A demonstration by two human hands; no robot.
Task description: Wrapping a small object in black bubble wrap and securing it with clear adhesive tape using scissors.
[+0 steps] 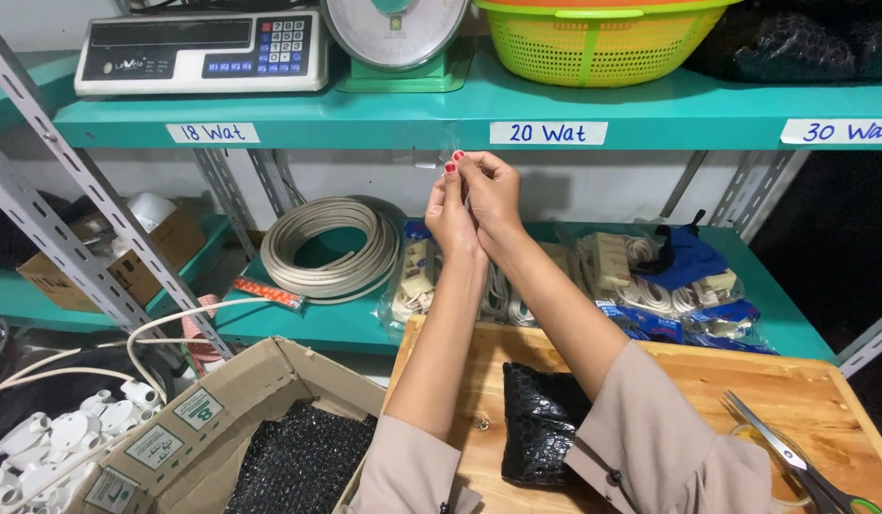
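Pinching a small clear strip (427, 164), barely visible: left hand (450, 211), right hand (493, 195), fingertips overlapping.

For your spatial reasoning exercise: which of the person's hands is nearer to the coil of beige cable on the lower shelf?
The left hand is nearer: it is just right of the coil of beige cable and slightly above it. The right hand touches the left on its far side.

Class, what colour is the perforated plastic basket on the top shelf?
Lime green with an orange rim: the perforated plastic basket, head view.

Green basket (593, 43), scale (203, 52), coiled cable (331, 247), scissors (793, 457), black pouch (541, 424) on wooden board (812, 390).
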